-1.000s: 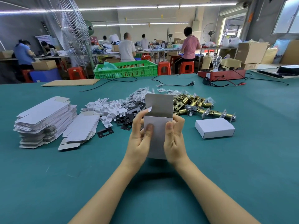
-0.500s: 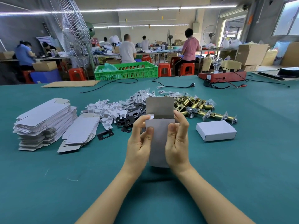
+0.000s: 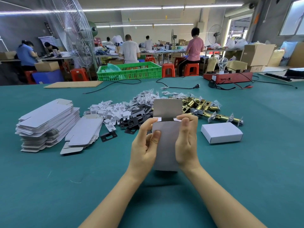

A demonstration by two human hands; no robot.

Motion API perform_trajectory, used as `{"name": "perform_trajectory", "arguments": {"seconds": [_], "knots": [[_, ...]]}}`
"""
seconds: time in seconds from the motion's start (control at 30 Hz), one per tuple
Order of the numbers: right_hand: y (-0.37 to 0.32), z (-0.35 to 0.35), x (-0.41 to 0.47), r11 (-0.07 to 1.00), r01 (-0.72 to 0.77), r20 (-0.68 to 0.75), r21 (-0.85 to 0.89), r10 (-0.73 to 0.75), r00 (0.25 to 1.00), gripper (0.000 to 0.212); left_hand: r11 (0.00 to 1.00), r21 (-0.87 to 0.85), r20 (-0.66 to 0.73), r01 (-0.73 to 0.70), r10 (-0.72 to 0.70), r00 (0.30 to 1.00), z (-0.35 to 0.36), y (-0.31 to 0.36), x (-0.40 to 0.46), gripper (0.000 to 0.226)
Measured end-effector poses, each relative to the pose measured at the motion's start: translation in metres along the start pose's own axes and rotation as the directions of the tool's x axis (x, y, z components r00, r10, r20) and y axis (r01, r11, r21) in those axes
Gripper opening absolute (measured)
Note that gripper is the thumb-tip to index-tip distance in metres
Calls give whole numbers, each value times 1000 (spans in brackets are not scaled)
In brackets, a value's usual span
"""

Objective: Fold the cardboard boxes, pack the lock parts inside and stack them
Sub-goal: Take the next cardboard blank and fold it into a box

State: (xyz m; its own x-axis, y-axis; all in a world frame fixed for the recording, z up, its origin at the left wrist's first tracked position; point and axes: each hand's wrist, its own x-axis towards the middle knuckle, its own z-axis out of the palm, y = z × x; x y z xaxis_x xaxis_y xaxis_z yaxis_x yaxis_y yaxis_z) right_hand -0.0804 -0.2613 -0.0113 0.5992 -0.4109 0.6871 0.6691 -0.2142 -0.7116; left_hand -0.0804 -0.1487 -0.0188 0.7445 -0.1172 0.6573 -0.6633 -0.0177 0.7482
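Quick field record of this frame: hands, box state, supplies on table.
left hand: grips box's left edge
right hand: grips right edge, fingertip on a side flap
box in hands: upright, top lid flap open
finished box: closed, on table, right
flat blanks: stacked, left
brass latches: piled behind box

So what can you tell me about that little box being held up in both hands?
The cardboard box is small, pale grey-white and half assembled. It stands upright above the green table, its top open, the rounded lid flap standing up and two small side flaps bent inward. The left hand grips its left edge, the right hand its right edge, with fingers at the side flaps. Its inside is not visible.
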Motion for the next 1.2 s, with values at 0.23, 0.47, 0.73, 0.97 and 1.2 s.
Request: {"name": "perform_trajectory", "arguments": {"seconds": [0.23, 0.47, 0.73, 0.97, 1.2], "knots": [[-6, 1, 3, 998, -22, -33, 63, 24, 999, 11, 1000, 1, 3, 2, -2, 1000, 1, -1, -1, 34], [-13, -2, 7, 963, -188, 49, 192, 182, 982, 33, 1000, 12, -5, 17, -17, 1000, 1, -1, -2, 35], [-23, -4, 13, 902, -226, 158, 368, 179, 971, 15, 999, -2, -16, 37, -37, 999, 2, -1, 0, 36], [-29, -2, 9, 958, -156, 136, 240, 126, 983, 12, 996, -52, -49, 78, -81, 996, 4, 3, 0, 41], [-25, -2, 7, 972, -144, 122, 184, 123, 985, 5, 990, -94, -13, 104, -105, 994, 3, 0, 0, 40]]}}
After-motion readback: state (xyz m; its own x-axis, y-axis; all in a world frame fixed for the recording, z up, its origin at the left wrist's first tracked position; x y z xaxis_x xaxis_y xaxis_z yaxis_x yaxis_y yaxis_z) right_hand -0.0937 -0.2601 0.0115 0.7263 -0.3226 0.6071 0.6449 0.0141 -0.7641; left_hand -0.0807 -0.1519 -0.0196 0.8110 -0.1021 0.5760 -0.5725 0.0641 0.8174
